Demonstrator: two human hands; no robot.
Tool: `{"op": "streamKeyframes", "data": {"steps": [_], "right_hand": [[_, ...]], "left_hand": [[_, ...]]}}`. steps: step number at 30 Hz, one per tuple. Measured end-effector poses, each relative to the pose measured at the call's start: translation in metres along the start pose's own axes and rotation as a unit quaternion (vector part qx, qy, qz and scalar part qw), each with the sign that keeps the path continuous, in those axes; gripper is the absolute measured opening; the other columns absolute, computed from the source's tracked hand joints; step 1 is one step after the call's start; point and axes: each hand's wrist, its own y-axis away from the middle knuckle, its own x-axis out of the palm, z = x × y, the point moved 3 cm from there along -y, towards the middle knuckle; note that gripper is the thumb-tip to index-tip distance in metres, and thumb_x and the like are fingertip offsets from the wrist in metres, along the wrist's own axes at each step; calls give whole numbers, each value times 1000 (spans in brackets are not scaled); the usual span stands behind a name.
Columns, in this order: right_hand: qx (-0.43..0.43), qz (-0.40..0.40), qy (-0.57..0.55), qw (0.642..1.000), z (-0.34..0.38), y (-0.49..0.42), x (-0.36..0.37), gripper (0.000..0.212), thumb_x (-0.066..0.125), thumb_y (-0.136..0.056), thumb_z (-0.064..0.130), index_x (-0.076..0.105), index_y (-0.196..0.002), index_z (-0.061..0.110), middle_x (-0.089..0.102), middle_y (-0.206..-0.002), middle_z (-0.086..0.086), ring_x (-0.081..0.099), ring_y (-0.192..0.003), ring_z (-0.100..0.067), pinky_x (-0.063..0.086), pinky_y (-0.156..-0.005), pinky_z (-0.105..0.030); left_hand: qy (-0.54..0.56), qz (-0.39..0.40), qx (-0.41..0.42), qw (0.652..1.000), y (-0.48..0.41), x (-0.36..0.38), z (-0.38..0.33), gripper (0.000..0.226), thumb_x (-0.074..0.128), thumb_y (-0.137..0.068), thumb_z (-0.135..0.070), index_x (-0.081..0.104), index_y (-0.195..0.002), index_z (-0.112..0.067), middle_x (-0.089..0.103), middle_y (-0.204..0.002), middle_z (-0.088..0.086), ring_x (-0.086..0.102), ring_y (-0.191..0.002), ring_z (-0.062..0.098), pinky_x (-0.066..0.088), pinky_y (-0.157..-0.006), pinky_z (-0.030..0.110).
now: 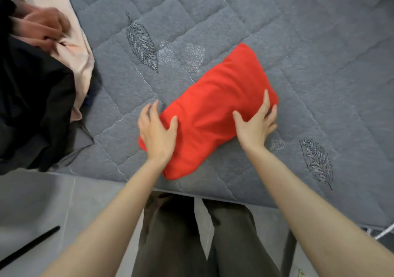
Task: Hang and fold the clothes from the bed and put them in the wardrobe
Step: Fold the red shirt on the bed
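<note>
A red garment (215, 104), folded into a compact oblong, lies on the grey quilted bed (298, 42) near its front edge. My left hand (155, 131) rests on the garment's near left end, thumb on top of the cloth and fingers spread along its side. My right hand (257, 123) lies on the right end with straight fingers spread over the edge. Both hands frame the bundle from either side.
A heap of clothes sits at the bed's left edge: a black garment (32, 106), a pale pink one (78, 57) and a salmon one (40, 24). A black rod (29, 244) lies on the grey tiled floor at the lower left. My legs stand against the bed front.
</note>
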Motion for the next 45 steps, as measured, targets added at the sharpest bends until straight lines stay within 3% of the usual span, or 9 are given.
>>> {"op": "streamKeyframes", "data": {"steps": [7, 13, 17, 22, 24, 28, 31, 38, 45], "right_hand": [[175, 68, -242, 952, -25, 57, 53, 91, 74, -81, 37, 17, -149, 15, 51, -135, -5, 50, -123, -21, 35, -98, -24], [197, 36, -330, 923, -11, 40, 62, 104, 83, -74, 23, 9, -147, 23, 46, -109, 14, 53, -85, 6, 39, -80, -11], [152, 52, -364, 917, -6, 33, 50, 113, 78, -76, 4, -6, -150, 25, 36, -141, 8, 49, -109, 1, 37, -85, -6], [-25, 97, -336, 937, 13, 40, 5, 125, 79, -72, -6, -12, -151, 27, 17, -157, 7, 34, -135, 6, 29, -108, -11], [-94, 136, -287, 944, 24, 42, -18, 123, 82, -64, -9, 3, -153, 23, 27, -153, 5, 34, -136, 4, 29, -108, -10], [-146, 140, -114, 973, 47, 44, -57, 96, 85, -59, 4, 40, -141, 29, 49, -128, 25, 45, -120, 2, 33, -93, -5], [-180, 85, -13, 980, 67, 41, -79, 59, 82, -66, 12, 63, -121, 24, 66, -114, 11, 57, -110, -13, 34, -84, -8], [-280, -73, -17, 957, 113, 36, -115, 34, 63, -68, 4, 66, -98, 18, 69, -97, -3, 59, -90, -25, 44, -80, -28], [-222, 16, 97, 970, 43, 56, -64, 46, 59, -71, -2, 59, -108, 26, 47, -95, -11, 45, -91, -24, 42, -79, -35]], "left_hand": [[-55, 233, 64, 969, -76, 48, -28, 55, 61, -86, -53, 55, -126, -17, 60, -121, 4, 54, -116, 24, 41, -100, 35], [-27, 302, 47, 952, -82, 63, -42, 41, 63, -85, -53, 58, -100, -15, 64, -98, 1, 58, -91, 19, 39, -72, 26], [70, 309, 18, 948, -80, 43, -50, 30, 70, -85, -38, 47, -93, -20, 55, -82, -5, 50, -72, 9, 38, -54, 14], [239, 400, 108, 878, -73, -7, -74, 72, 69, -84, -1, 26, -133, -31, 48, -134, 18, 64, -85, 17, 55, -85, 38], [181, 431, 193, 863, -69, -26, -81, 84, 75, -76, 6, 32, -142, -26, 50, -136, 6, 61, -98, 5, 51, -94, 27], [24, 330, 267, 905, -65, -56, -91, 63, 83, -66, -2, 61, -123, -18, 64, -117, -4, 61, -103, 10, 46, -98, 29], [-21, 207, 343, 916, -61, -75, -107, 28, 81, -71, -11, 70, -96, -12, 65, -92, 4, 56, -79, 16, 44, -80, 28], [37, 56, 432, 899, -54, -99, -134, 15, 65, -74, 0, 62, -85, -9, 52, -83, -2, 47, -76, 15, 40, -71, 24], [-63, 161, 398, 901, -15, -52, -59, 26, 53, -63, 10, 57, -77, -11, 44, -79, -3, 46, -82, 20, 39, -62, 35]]}}
